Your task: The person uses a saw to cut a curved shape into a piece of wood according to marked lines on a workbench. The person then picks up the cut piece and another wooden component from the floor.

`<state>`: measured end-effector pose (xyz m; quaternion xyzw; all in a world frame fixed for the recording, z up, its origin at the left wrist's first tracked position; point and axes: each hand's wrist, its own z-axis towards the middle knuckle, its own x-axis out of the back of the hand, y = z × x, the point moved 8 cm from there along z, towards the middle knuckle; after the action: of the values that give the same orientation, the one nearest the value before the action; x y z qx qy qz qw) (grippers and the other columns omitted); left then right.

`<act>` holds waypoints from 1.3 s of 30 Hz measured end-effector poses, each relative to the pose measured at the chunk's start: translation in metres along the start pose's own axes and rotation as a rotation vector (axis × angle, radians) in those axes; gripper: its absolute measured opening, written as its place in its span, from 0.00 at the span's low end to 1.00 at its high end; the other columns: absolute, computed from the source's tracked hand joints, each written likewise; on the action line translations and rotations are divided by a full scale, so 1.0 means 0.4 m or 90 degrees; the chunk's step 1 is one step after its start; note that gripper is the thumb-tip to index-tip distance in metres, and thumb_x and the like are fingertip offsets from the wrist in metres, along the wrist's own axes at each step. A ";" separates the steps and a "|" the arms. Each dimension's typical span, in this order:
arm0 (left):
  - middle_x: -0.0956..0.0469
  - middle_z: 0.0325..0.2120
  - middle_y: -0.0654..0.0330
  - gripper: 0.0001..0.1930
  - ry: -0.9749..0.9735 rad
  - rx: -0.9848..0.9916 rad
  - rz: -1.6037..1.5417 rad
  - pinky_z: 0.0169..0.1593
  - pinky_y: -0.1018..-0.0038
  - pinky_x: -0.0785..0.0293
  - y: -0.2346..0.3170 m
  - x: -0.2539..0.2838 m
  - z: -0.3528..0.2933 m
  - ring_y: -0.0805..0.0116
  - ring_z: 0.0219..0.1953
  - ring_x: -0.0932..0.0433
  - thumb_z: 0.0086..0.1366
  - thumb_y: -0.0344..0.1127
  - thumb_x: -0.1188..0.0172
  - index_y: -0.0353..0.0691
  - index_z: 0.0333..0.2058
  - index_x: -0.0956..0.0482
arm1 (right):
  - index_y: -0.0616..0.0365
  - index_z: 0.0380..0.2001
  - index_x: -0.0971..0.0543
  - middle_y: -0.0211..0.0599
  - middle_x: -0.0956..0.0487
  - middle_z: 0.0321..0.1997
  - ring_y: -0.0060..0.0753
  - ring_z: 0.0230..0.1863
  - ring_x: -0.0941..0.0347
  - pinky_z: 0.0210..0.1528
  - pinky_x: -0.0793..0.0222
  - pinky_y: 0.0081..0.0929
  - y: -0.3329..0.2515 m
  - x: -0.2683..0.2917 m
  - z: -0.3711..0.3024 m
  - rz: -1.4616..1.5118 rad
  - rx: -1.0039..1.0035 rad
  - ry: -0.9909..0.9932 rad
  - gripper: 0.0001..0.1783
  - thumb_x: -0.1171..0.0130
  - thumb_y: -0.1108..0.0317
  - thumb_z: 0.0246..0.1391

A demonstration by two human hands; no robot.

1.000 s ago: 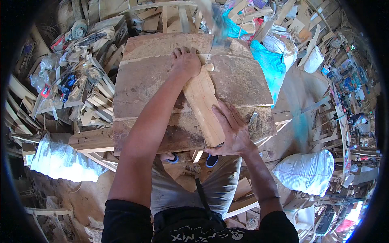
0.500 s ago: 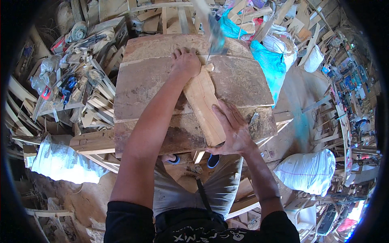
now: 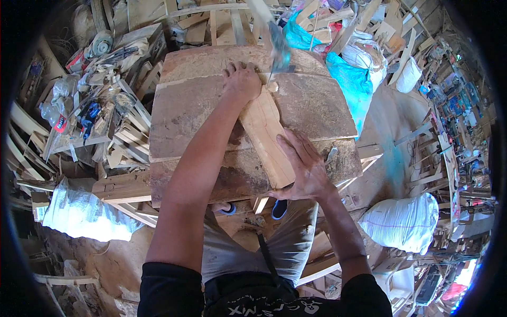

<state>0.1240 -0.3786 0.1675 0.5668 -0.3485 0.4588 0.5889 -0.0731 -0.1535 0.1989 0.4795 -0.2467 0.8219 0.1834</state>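
Note:
A pale wooden board (image 3: 265,140) with a wavy right edge and a pencil line lies slantwise on the worn wooden saw table (image 3: 185,113). At its far end a thin upright saw blade (image 3: 271,76) comes down from a teal machine part (image 3: 280,48); a small wood offcut (image 3: 272,86) sits beside the blade. My left hand (image 3: 243,82) presses on the board's far left side, fingers curled over toward the tabletop, close to the blade. At the near end my right hand (image 3: 305,166) grips the board, fingers along its right edge and thumb at the near corner.
Wood scraps and tools crowd a bench (image 3: 95,124) on the left. A turquoise sack (image 3: 348,79) stands beyond the table's right corner. One white sack (image 3: 402,223) lies on the floor at right, a plastic-wrapped bundle (image 3: 87,214) at left.

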 end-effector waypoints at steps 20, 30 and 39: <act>0.40 0.74 0.40 0.30 -0.011 0.007 0.027 0.78 0.39 0.53 -0.004 0.000 0.014 0.33 0.77 0.48 0.72 0.40 0.53 0.39 0.71 0.32 | 0.67 0.72 0.36 0.60 0.38 0.76 0.65 0.74 0.35 0.76 0.40 0.61 0.007 -0.001 0.014 0.000 -0.002 -0.019 0.71 0.18 0.30 0.33; 0.39 0.73 0.38 0.30 -0.005 -0.003 0.002 0.78 0.39 0.52 -0.012 -0.010 0.029 0.29 0.77 0.48 0.72 0.41 0.52 0.37 0.71 0.33 | 0.67 0.71 0.34 0.61 0.37 0.75 0.66 0.73 0.34 0.76 0.38 0.59 0.017 0.001 0.014 0.005 0.010 -0.002 0.70 0.19 0.30 0.32; 0.41 0.74 0.39 0.31 -0.017 0.001 0.017 0.78 0.39 0.53 -0.006 -0.007 0.033 0.31 0.78 0.49 0.73 0.42 0.51 0.36 0.71 0.34 | 0.65 0.71 0.34 0.59 0.36 0.75 0.66 0.73 0.34 0.75 0.36 0.58 0.027 -0.005 0.015 0.006 0.004 0.005 0.69 0.19 0.31 0.33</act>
<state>0.1269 -0.3920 0.1658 0.5685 -0.3635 0.4593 0.5777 -0.0737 -0.1658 0.1973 0.4757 -0.2457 0.8254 0.1793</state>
